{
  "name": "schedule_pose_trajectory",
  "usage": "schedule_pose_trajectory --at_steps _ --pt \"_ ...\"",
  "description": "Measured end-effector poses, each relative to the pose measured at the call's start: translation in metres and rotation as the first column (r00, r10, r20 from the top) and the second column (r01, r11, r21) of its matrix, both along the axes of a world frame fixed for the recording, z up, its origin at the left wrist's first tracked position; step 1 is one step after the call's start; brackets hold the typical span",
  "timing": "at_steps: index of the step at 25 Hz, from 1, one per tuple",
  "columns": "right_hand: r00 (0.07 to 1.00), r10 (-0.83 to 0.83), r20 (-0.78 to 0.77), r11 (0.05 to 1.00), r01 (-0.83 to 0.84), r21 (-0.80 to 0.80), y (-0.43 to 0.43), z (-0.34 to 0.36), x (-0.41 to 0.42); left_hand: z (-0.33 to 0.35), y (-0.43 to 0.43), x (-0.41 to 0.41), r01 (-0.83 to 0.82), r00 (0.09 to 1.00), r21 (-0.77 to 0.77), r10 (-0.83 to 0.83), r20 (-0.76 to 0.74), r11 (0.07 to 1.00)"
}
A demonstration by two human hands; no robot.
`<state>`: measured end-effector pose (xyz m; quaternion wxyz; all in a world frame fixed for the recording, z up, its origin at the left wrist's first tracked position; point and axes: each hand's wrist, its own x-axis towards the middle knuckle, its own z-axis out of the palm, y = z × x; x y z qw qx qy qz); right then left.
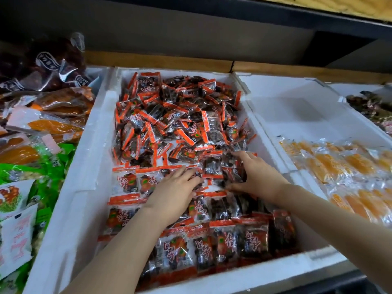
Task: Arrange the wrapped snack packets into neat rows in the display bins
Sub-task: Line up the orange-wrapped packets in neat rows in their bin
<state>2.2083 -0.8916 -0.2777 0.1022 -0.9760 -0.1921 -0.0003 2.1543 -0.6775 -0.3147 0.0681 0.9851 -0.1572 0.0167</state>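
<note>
A white foam display bin [84, 170] holds many small clear snack packets with orange-red edges and dark contents. At the back they lie in a loose heap [178, 115]; along the front they stand in tidy rows [222, 245]. My left hand [176, 194] lies flat, palm down, on the packets of the middle row. My right hand [256, 175] is just to its right, fingers curled around a small cluster of dark packets [214, 166] at the edge of the heap.
To the right, another white foam bin [297, 115] holds orange-yellow wrapped packets [343, 166] at its front. On the left lie green, white and orange snack bags [31, 158] and dark packets behind. A wooden ledge [212, 62] and a dark shelf run above.
</note>
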Motion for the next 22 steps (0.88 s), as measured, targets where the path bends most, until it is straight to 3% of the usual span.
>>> schedule_pose_trajectory --at_steps 3,5,6,8,10,12,13,14,16,17,20,22 --pt "0.998 0.022 0.061 0.996 -0.028 0.086 -0.003 0.009 -0.004 0.003 -0.002 -0.005 -0.012 1.0 -0.043 0.012 0.011 0.999" --pt "0.996 -0.012 0.085 0.95 -0.015 0.311 0.001 0.019 -0.01 0.012 -0.01 -0.01 -0.056 0.998 -0.271 0.057 -0.004 0.961" --pt "0.998 -0.039 0.058 0.892 0.008 0.452 0.007 0.025 -0.014 0.02 -0.017 -0.014 -0.087 0.995 -0.445 0.059 -0.078 0.891" --pt "0.995 -0.085 -0.057 0.756 0.102 0.647 0.023 0.029 -0.019 0.033 -0.033 -0.021 -0.172 0.966 -0.776 -0.053 -0.255 0.607" --pt "0.956 -0.03 -0.292 0.575 0.255 0.777 0.039 0.029 -0.02 0.035 -0.043 -0.022 -0.217 0.957 -0.88 -0.084 -0.276 0.422" --pt "0.88 0.15 -0.451 0.467 0.339 0.817 0.049 0.03 -0.021 0.036 -0.04 -0.02 -0.217 0.976 -0.896 0.077 -0.203 0.386" --pt "0.878 0.17 -0.447 0.502 0.313 0.806 0.051 0.03 -0.02 0.038 -0.034 -0.019 -0.236 0.968 -0.903 0.172 -0.185 0.359" --pt "0.913 0.107 -0.394 0.596 0.259 0.76 0.05 0.028 -0.015 0.039 -0.027 -0.016 -0.277 0.947 -0.91 0.248 -0.204 0.309" --pt "0.97 -0.097 -0.221 0.827 0.202 0.525 0.047 0.019 -0.002 0.043 -0.013 -0.014 -0.353 0.901 -0.924 0.322 -0.292 0.148" --pt "0.97 -0.151 -0.192 0.89 0.218 0.4 0.047 0.013 0.004 0.045 -0.009 -0.014 -0.383 0.882 -0.919 0.333 -0.334 0.092" --pt "0.941 -0.26 -0.218 0.939 0.299 0.17 0.056 -0.002 0.016 0.045 -0.005 -0.013 -0.457 0.846 -0.889 0.308 -0.434 0.003" --pt "0.933 -0.268 -0.24 0.924 0.32 0.211 0.064 -0.006 0.023 0.044 -0.006 -0.012 -0.488 0.838 -0.872 0.267 -0.476 -0.023"
